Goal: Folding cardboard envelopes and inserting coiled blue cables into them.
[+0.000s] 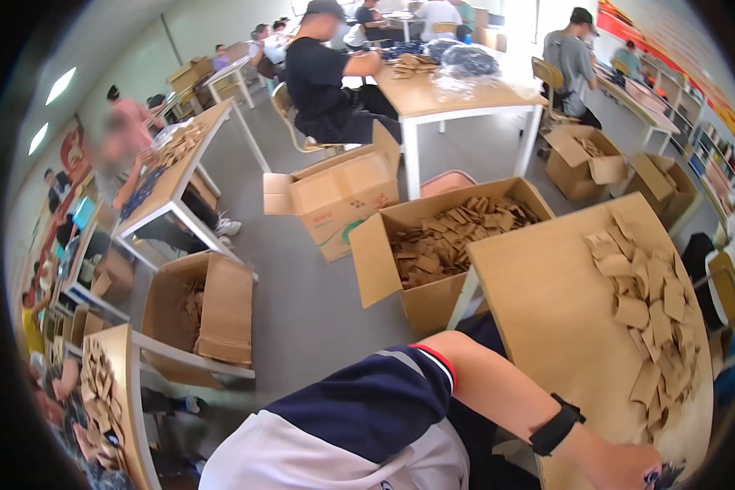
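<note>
Item: left hand (625, 465), at the lower edge of the view. We see its fingers bent downward and close together, partly cut off; we cannot tell how far they are open or whether they grip anything. The right hand is out of view.

Item: dark piece (670, 474), at the fingertips, touching or just beside them (it is too blurred for us to name).

Item: black wristband (557, 425), behind the fingers, on the same wrist.

Item: brown paper pieces (661, 327), a loose heap just beyond the fingers; we judge them spread there to lie within easy reach.

Item: wooden table (539, 318), under the heap.

Item: large carton (437, 314), well apart from the fingers, past the table's far edge. A flap hangs outward, leaving, we suppose, the mouth open to its load of similar pieces.

Item: second carton (343, 208), farther again, flaps raised.

Item: co-worker in black (322, 90), farthest from the fingers, seated at a white-legged table (465, 106) bearing clear plastic bags (465, 61).
</note>
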